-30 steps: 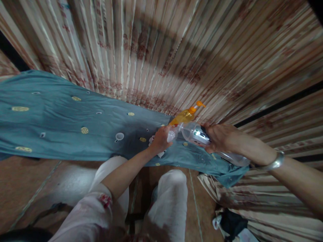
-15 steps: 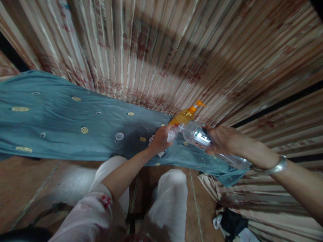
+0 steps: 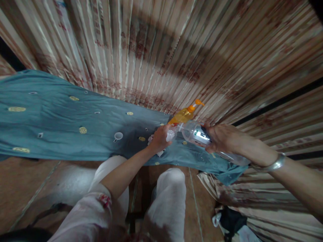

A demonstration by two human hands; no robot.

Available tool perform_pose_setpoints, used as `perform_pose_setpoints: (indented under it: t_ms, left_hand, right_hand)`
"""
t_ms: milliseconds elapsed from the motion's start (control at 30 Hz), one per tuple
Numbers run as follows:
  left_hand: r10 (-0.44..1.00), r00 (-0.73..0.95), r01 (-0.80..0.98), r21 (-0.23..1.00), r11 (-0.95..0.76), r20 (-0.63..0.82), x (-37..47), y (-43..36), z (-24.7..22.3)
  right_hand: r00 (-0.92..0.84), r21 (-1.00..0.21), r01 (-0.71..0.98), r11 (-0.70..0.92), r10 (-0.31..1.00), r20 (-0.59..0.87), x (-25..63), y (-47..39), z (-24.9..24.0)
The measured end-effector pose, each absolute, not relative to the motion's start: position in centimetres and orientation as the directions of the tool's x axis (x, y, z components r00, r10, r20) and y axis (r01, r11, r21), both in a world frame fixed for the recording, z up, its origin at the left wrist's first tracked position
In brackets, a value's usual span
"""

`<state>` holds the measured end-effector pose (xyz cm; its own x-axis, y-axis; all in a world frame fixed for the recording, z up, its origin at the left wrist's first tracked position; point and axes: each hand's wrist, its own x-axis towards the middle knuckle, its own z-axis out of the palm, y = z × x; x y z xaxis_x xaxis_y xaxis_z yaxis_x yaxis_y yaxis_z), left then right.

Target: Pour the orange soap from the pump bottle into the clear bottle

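My right hand (image 3: 222, 138) is wrapped round a large clear plastic bottle (image 3: 189, 131) with a dark and white label. The bottle lies tilted, its neck pointing left toward my left hand (image 3: 160, 138). Closed fingers of that left hand grip a small clear container (image 3: 172, 133), which looks like a plastic cup or small bottle. The big bottle's mouth meets or nearly meets this container; whether liquid flows cannot be made out. Just behind them stands a pump bottle (image 3: 182, 116) of yellow liquid with an orange pump. A crumpled whitish piece (image 3: 160, 153) shows below my left hand.
A blue-green cloth (image 3: 58, 124) with pineapple prints covers the long narrow table. Pleated patterned curtains (image 3: 151, 60) hang close behind it and at the right. My knees are against the near edge. Dark and white items (image 3: 232, 222) lie on the floor at lower right.
The view has shifted very slightly. Both hands keep their holds, and the bottle and small container stay together in nearly the same pose.
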<state>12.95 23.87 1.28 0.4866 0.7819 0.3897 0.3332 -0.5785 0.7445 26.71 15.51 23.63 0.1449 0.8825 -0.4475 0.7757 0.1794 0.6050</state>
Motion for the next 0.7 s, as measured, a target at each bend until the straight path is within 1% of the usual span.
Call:
perform_pose_setpoints:
  t_ms: [100, 467, 567, 700]
  left_hand:
    - [0.786, 0.478, 0.336, 0.745, -0.577, 0.393, 12.9, 23.8, 1.4]
    - [0.793, 0.466, 0.32, 0.761, -0.564, 0.392, 13.0, 23.8, 1.1]
    - [0.795, 0.47, 0.319, 0.765, -0.559, 0.384, 13.0, 23.9, 1.2]
    - [0.791, 0.475, 0.324, 0.759, -0.565, 0.386, 13.0, 23.9, 1.2]
  right_hand:
    - [0.142, 0.606, 0.775, 0.177, 0.887, -0.44, 26.6, 15.5, 23.7]
    - [0.127, 0.563, 0.801, 0.205, 0.86, -0.494, 25.9, 15.4, 24.4]
    - [0.139, 0.586, 0.786, 0.199, 0.866, -0.48, 26.2, 15.3, 24.3]
    - [0.128, 0.577, 0.791, 0.205, 0.866, -0.483, 26.3, 15.3, 24.1]
